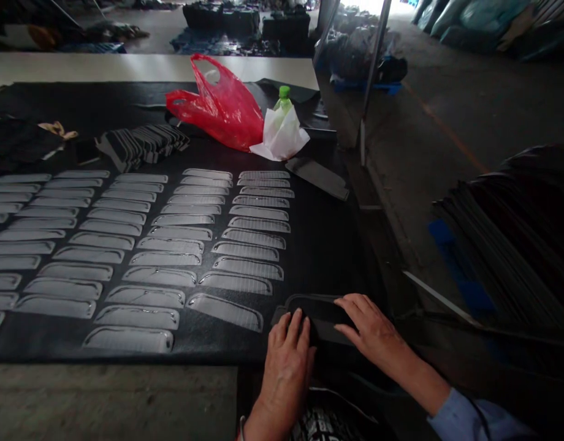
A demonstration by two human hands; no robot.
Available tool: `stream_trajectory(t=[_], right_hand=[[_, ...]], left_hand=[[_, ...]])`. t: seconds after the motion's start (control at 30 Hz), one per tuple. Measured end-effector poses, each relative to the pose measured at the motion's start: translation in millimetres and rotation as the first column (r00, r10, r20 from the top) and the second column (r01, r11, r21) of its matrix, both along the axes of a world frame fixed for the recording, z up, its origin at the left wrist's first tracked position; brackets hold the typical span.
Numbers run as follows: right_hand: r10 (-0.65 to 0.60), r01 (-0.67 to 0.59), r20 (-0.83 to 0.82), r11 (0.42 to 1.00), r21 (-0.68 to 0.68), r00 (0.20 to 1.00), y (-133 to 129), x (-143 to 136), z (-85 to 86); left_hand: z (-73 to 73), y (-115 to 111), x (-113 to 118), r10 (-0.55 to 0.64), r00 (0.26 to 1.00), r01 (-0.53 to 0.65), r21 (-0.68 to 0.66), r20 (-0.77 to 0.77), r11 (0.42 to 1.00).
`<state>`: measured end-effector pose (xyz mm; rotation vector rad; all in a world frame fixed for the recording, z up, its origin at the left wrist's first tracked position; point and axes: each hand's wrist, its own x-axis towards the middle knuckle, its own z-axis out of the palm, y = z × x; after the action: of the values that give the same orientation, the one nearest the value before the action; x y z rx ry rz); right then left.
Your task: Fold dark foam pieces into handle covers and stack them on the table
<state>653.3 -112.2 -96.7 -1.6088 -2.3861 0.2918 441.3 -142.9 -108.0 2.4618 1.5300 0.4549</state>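
A dark flat piece with a curved upper edge lies at the near right corner of the black-covered table, and part of it is hidden by the hands. My left hand rests at its left end, fingers stretched out and lying flat. Over its right end is my right hand, thumb and fingers spread apart and touching the edge. Just left of them, long grey pieces, each with a glossy dark line along its curved edge, lie in several columns.
A red plastic bag stands at the back beside a green-capped bottle and white paper. Stacked dark pieces lean at the back left. One loose piece lies near the right edge. Dark sheets fill a blue pallet on the floor.
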Motion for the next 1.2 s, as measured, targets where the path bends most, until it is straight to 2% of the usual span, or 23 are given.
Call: stream_trajectory(t=[0.23, 0.5, 0.77, 1.0, 1.2], right_hand=[[-0.009, 0.009, 0.019, 1.0, -0.015, 1.0, -0.1, -2.5, 2.2], [-0.019, 0.021, 0.043, 0.998, -0.065, 0.999, 2.5, -8.0, 9.3], [0.006, -0.001, 0.074, 0.997, -0.071, 0.997, 6.6, -8.2, 12.3], [0.003, 0.005, 0.082, 0.995, -0.1, 0.997, 6.9, -9.7, 13.1], [-0.008, 0.019, 0.079, 0.989, -0.144, 0.997, 8.9, -10.6, 17.0]], left_hand=[[-2.4, 2.4, 1.0, 0.002, 0.999, 0.0, 0.07, -0.037, 0.998], [-13.2, 0.9, -1.3, -0.013, 0.999, 0.016, 0.058, -0.047, 0.998], [-12.3, 2.2, 1.9, 0.022, 0.999, -0.018, 0.108, -0.036, 0.994], [-15.6, 1.0, 1.8, 0.068, 0.997, -0.065, 0.095, -0.038, 0.993], [-18.6, 2.2, 2.9, 0.048, 0.998, -0.044, 0.118, -0.031, 0.992]])
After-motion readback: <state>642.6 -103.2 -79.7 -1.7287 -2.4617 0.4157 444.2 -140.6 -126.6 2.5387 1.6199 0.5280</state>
